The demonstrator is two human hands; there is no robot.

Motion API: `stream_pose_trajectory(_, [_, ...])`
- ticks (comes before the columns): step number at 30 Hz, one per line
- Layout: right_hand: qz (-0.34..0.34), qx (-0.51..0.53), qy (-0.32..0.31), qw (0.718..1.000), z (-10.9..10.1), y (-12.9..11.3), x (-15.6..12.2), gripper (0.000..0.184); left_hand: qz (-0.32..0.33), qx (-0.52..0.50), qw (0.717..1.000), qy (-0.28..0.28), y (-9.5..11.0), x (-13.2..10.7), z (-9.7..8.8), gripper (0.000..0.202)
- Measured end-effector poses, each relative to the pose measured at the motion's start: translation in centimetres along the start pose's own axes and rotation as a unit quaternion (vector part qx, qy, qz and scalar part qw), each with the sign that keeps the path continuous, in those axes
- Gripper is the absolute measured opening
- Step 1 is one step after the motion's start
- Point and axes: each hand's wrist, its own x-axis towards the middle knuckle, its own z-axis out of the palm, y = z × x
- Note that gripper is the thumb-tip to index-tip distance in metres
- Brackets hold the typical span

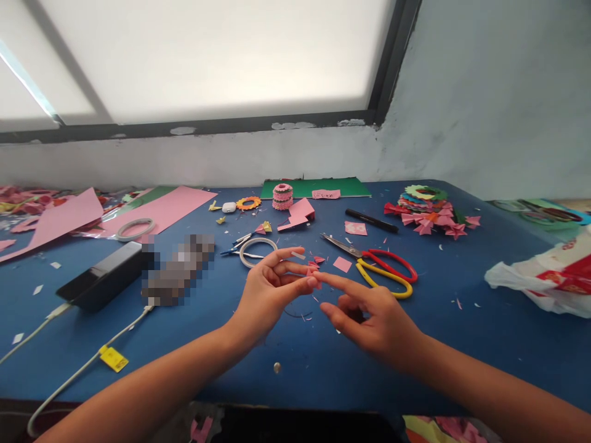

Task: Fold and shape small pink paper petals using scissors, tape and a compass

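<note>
My left hand (265,288) pinches a small folded pink paper piece (316,263) between thumb and fingers. A short whitish strip (298,255) sticks out at the tip of its index finger. From the right, the outstretched index finger of my right hand (376,317) touches the pink piece, with the thumb held apart below. Just beyond lie open scissors (357,253) with red and yellow handles, and a pink paper square (342,264). Behind my left hand is a roll of clear tape (243,250), partly covered by the fingers.
A black marker (372,220), a stack of pink paper rings (282,197) and a green sheet (351,187) are at the back. Paper flowers (429,218) and a plastic bag (530,274) lie right. Left are a black device (108,274), cables and pink sheets (178,209).
</note>
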Motion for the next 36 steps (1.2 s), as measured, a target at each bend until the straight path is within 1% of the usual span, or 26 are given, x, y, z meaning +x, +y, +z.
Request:
stream_pose_trajectory(3, [0.041, 0.058, -0.023, 0.997, -0.2, -0.1, 0.1, 0.036, 0.001, 0.014, 1.000, -0.008, 0.1, -0.2, 0.0, 0.041])
stream_pose_trajectory(5, [0.044, 0.063, -0.023, 0.997, -0.3, -0.1, 0.0, 0.032, -0.003, 0.025, 1.000, -0.013, 0.2, -0.3, 0.0, 0.041])
stream_pose_trajectory(8, [0.004, 0.018, 0.007, 1.000, -0.1, 0.1, -0.1, 0.030, -0.005, 0.037, 0.999, -0.009, 0.2, -0.5, 0.1, 0.040])
stream_pose_trajectory(12, [-0.073, -0.059, 0.036, 0.995, 0.3, 0.2, -0.3, 0.039, -0.009, 0.032, 0.999, -0.004, 0.3, -0.4, 0.1, 0.038])
stream_pose_trajectory(14, [-0.084, -0.064, 0.042, 0.994, 0.2, 0.1, -0.2, 0.039, -0.011, 0.025, 1.000, -0.011, 0.3, -0.5, 0.1, 0.037])
stream_pose_trajectory(16, [-0.063, -0.043, 0.073, 0.994, -0.2, 0.0, 0.0, 0.035, -0.017, 0.018, 0.999, -0.027, 0.4, -0.6, 0.1, 0.038])
stream_pose_trajectory(19, [0.027, 0.004, 0.105, 0.994, -1.1, -0.2, 0.5, 0.026, -0.044, 0.010, 0.997, -0.067, 0.5, -0.9, 0.3, 0.045])
stream_pose_trajectory(21, [0.082, 0.033, 0.095, 0.992, -1.4, -0.1, 0.8, 0.024, -0.069, 0.005, 0.993, -0.096, 0.6, -1.0, 0.5, 0.050])
stream_pose_trajectory(24, [0.128, 0.070, 0.072, 0.987, -1.5, 0.0, 1.0, 0.024, -0.091, 0.001, 0.989, -0.119, 0.7, -1.2, 0.6, 0.055])
stream_pose_trajectory(27, [0.147, 0.089, 0.064, 0.983, -1.3, 0.2, 1.0, 0.025, -0.098, 0.009, 0.987, -0.130, 0.6, -1.2, 0.7, 0.058])
stream_pose_trajectory(32, [0.140, 0.081, 0.064, 0.985, -1.0, 0.5, 1.0, 0.023, -0.112, 0.027, 0.984, -0.136, 0.1, -1.3, 0.9, 0.058])
stream_pose_trajectory(36, [0.149, 0.079, 0.066, 0.983, -0.9, 0.6, 1.1, 0.023, -0.114, 0.033, 0.982, -0.147, -0.2, -1.5, 0.8, 0.057])
